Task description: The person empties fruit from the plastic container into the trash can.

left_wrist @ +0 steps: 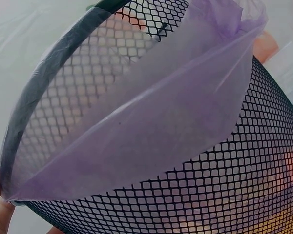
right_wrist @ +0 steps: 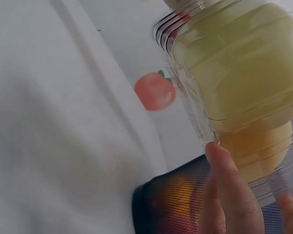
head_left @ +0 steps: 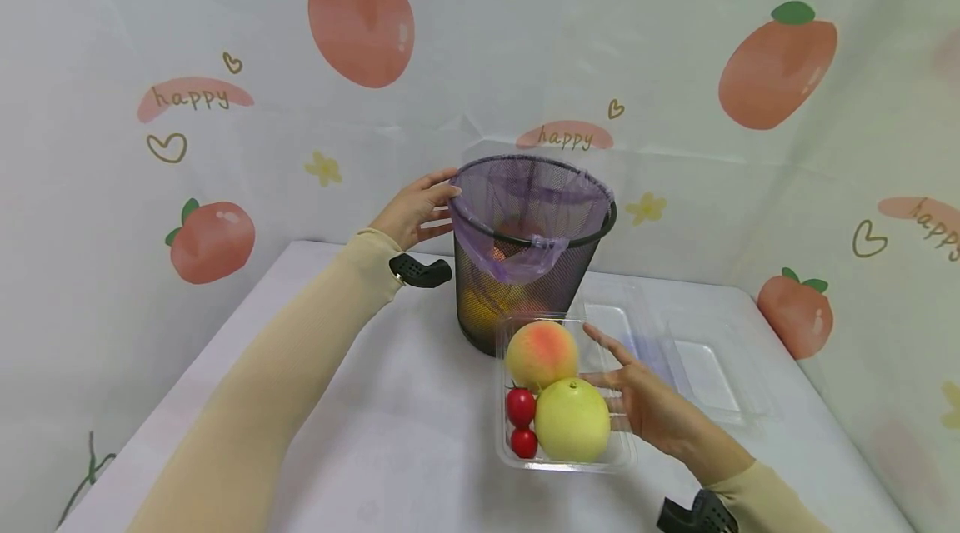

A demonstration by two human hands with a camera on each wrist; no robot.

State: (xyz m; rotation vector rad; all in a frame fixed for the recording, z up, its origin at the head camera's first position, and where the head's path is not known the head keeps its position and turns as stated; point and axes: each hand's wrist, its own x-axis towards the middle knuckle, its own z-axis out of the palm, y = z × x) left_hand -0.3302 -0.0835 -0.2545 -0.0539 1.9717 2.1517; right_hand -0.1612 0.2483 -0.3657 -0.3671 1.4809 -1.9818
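Observation:
My left hand [head_left: 416,212] pinches the left rim of a black mesh wastebasket [head_left: 577,266], fingers spread along its outside. A purple plastic bag [head_left: 517,262] lines the basket and folds over the rim; yellow and red things show through the mesh. My right hand [head_left: 660,408] holds a clear plastic container [head_left: 566,466] from its right side, tilted in front of the basket, some fingers seen through its wall. In it are a peach [head_left: 542,354], a round yellow-green fruit [head_left: 572,420] and two small red tomatoes [head_left: 521,408]. In the right wrist view, a fingertip [right_wrist: 215,148] touches the container's edge.
Clear plastic containers [head_left: 708,375] lie on the white table [head_left: 405,416], right of the basket. Behind hangs a pale backdrop [head_left: 480,42] with printed fruit. A green string [head_left: 92,470] hangs at the lower left.

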